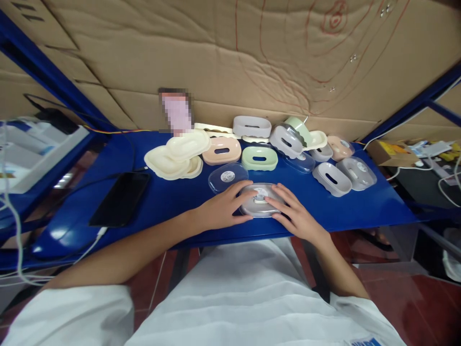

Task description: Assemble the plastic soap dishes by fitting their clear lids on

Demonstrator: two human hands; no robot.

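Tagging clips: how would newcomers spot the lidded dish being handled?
On the blue table, go to the near edge by the white shirt. There sits an oval dish under a clear lid with a round label. Unlike its neighbours, it lies between the left hand and right hand.

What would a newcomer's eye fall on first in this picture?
Probably the left hand and right hand, holding a lidded greyish dish between them near the front edge of the blue table. Next, perhaps, the pastel dishes spread along the table's back, and the red curved lines on the cardboard wall above.
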